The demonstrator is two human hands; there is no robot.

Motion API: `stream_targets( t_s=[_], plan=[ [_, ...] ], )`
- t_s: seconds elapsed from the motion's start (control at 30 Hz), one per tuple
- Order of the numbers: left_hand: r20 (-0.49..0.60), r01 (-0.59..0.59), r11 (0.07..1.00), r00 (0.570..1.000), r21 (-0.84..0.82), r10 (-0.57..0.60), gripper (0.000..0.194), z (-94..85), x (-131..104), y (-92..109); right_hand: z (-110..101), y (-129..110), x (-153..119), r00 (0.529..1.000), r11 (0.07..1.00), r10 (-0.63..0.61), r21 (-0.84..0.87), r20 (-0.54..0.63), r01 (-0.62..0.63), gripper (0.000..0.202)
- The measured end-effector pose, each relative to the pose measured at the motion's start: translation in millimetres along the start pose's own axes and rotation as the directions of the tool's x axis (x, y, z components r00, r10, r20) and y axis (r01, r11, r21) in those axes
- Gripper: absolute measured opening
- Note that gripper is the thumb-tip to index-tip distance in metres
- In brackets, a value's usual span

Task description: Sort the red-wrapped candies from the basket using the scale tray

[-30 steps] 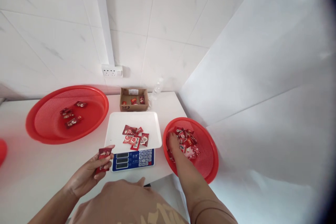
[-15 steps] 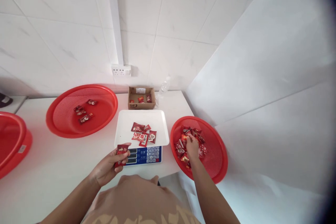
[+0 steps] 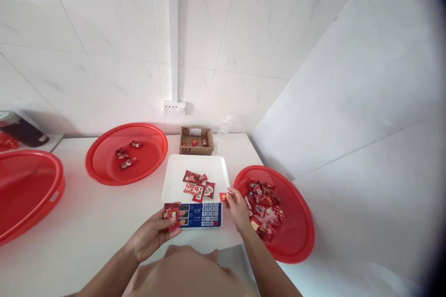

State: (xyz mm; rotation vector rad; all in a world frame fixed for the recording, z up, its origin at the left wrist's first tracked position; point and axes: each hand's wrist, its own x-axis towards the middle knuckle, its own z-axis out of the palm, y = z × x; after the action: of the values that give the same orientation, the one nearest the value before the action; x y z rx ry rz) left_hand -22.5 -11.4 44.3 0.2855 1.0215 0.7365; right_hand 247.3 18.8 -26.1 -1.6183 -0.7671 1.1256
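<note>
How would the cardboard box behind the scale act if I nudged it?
The cardboard box would probably slide easily, since only a few packets show inside. Its low, broad shape makes tipping unlikely. Its straight walls look fairly stiff, though thin cardboard might flex if squeezed.

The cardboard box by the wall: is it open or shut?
Open: nothing covers the top of the cardboard box, and a few red packets show inside.

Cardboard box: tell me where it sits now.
In the head view, the cardboard box stands just beyond the white tray, below the wall socket.
</note>
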Motion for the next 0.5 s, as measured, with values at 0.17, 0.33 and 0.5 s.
stream_targets(
  t_s=[0.17,0.33,0.5],
  plan=[
    [0.001,0.035,0.998,0.999,0.057,-0.035,0.034,-8.6,-8,-8,4,-10,-18,0.944,0.915,0.275,0.251,0.184,-0.316,0.035],
    [0.047,0.019,0.984,0.998,0.175,-0.028,0.04,-4.9,-11,-22,22,-20,-53,0.803,0.86,0.326,0.195,0.499,-0.471,0.033],
    [0.164,-0.027,0.955,0.986,0.294,-0.023,0.044,5.4,-8,-33,46,-18,-89,0.675,0.947,0.288,-0.094,0.679,-0.309,0.044]
  ],
)
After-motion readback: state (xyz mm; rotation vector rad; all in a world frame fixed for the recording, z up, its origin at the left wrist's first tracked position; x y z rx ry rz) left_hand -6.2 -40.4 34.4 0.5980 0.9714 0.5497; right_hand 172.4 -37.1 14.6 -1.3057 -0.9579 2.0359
